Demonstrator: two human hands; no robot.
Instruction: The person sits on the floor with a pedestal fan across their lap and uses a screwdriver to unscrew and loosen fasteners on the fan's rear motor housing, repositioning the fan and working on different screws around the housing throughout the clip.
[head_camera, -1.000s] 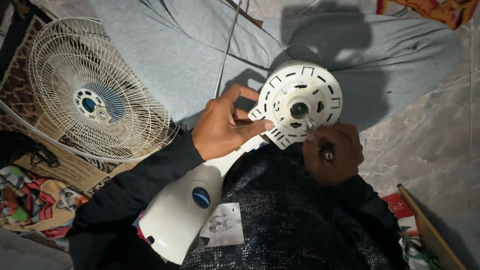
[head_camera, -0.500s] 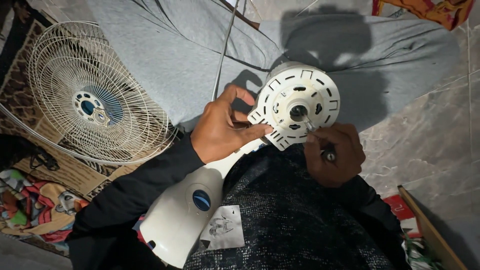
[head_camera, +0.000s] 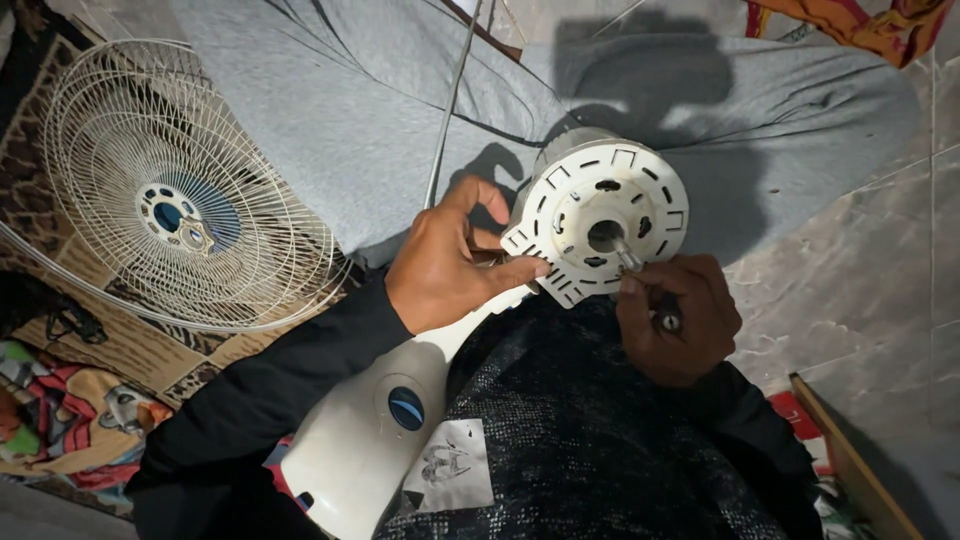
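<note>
Left hand: the left hand (head_camera: 450, 262) is clamped on the edge of the motor housing (head_camera: 600, 220), thumb pressed on its lower left rim, fingers curled behind it.
Right hand: the right hand (head_camera: 677, 318) is closed round the dark handle of a screwdriver (head_camera: 640, 275); the metal shaft emerges from the fist and points up and left.
Screwdriver tip: it meets the housing face just below the central hole; whether it sits in a screw cannot be told.
Motor housing: white, round, slotted plastic face turned toward the camera, tilted slightly, held above the person's lap in front of the grey trousers (head_camera: 400, 110).
Fan stand: a white neck and base (head_camera: 375, 440) with a dark blue oval button runs down and left from the housing, lying across the dark patterned garment (head_camera: 590, 440) over the lap.
Fan guard: a white wire grille (head_camera: 180, 190) lies flat on a patterned mat (head_camera: 120, 340) at the left, well apart from both hands.
Cable: a thin grey cord (head_camera: 450, 110) runs from the top edge down toward the left hand.
Floor: grey stone tiles (head_camera: 850, 270) at the right; a wooden strip (head_camera: 850, 450) lies at the lower right corner.
</note>
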